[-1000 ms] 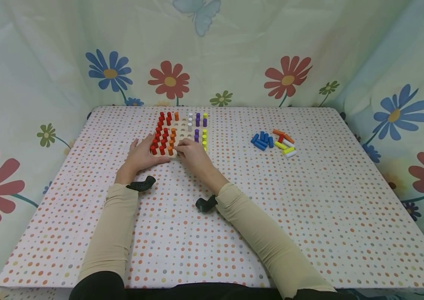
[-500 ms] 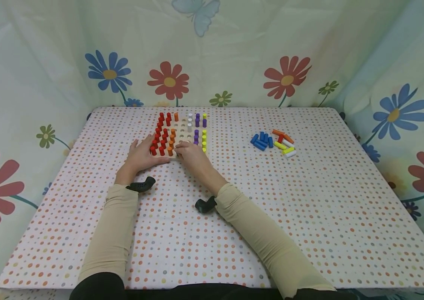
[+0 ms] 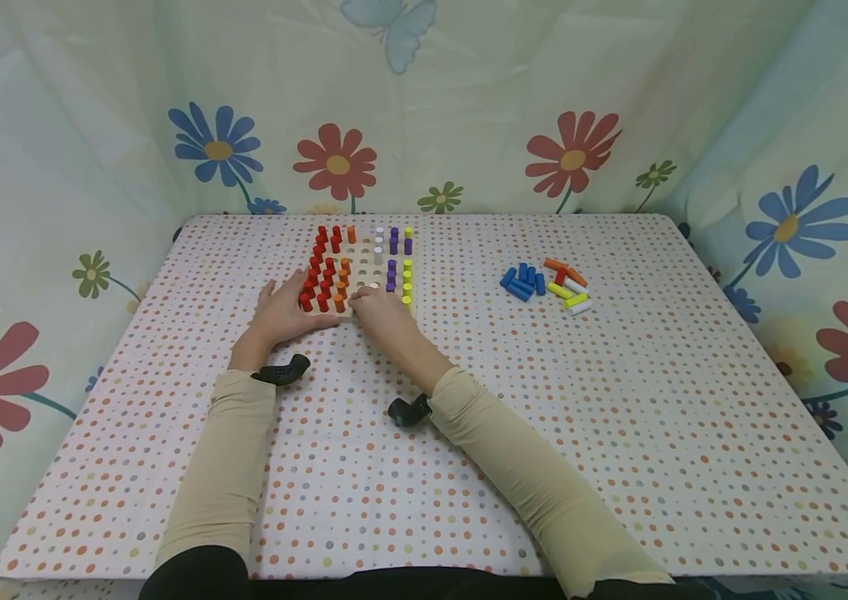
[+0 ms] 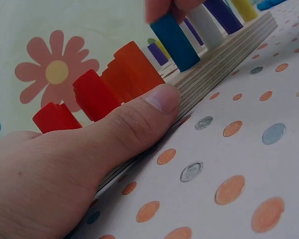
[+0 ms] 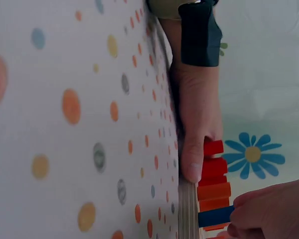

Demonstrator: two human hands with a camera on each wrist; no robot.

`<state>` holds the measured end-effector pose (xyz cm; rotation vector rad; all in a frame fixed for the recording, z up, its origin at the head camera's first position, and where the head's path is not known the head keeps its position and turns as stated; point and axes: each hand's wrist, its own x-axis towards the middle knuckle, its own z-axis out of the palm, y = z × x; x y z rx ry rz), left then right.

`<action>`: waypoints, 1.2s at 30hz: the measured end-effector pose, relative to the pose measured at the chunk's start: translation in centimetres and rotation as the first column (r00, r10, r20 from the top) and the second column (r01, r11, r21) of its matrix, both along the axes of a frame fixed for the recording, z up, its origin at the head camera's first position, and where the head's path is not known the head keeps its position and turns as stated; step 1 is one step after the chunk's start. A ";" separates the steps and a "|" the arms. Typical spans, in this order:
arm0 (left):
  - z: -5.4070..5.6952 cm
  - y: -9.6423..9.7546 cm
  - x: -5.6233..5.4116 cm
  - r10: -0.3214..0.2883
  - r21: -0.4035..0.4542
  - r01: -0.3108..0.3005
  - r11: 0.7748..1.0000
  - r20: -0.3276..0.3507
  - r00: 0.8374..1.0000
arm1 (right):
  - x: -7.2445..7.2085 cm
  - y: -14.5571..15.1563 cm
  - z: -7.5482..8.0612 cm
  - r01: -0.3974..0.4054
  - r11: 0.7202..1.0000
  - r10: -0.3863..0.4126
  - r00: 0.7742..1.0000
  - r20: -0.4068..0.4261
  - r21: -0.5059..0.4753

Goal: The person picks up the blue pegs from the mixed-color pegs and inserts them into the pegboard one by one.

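Observation:
A wooden pegboard stands on the table, with red, orange, white, purple and yellow pegs upright in rows. My left hand holds its near left corner, thumb along the front edge and fingers at the left side. My right hand is over the near part of the board. Its fingertips pinch the top of a blue peg, seen in both wrist views. The peg's lower end is at the board's top, beside the near orange peg. In the head view the hand hides this peg.
Right of the board lies a group of loose blue pegs. Beside them are loose orange, red, yellow and white pegs. A dotted cloth covers the table, and a flowered curtain hangs behind.
My right hand has sunk slightly at the near part of the board, and a white peg top now shows behind its fingers. My left hand stays at the corner.

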<state>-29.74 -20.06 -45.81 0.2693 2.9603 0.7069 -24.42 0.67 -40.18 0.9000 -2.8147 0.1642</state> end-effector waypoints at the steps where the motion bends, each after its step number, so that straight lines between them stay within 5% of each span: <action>1: 0.0 0.0 0.1 0.000 0.001 0.000 1.000 0.000 1.000 | 0.1 -0.1 0.1 0.000 1.000 0.000 1.000 0.004 0.018; 17: -0.4 -0.1 0.1 0.004 0.007 -0.004 1.000 0.001 1.000 | 0.6 -0.3 0.3 -0.020 0.991 0.018 1.000 0.021 0.129; 27: -0.1 0.2 0.1 0.000 0.009 0.001 1.000 -0.026 1.000 | 0.2 1.9 3.6 0.042 0.992 -0.029 0.993 0.113 -0.116; 36: 0.0 -0.1 0.1 0.001 0.019 -0.001 1.000 0.009 1.000 | -1.4 6.7 5.9 0.252 0.928 -0.220 0.965 0.141 -0.275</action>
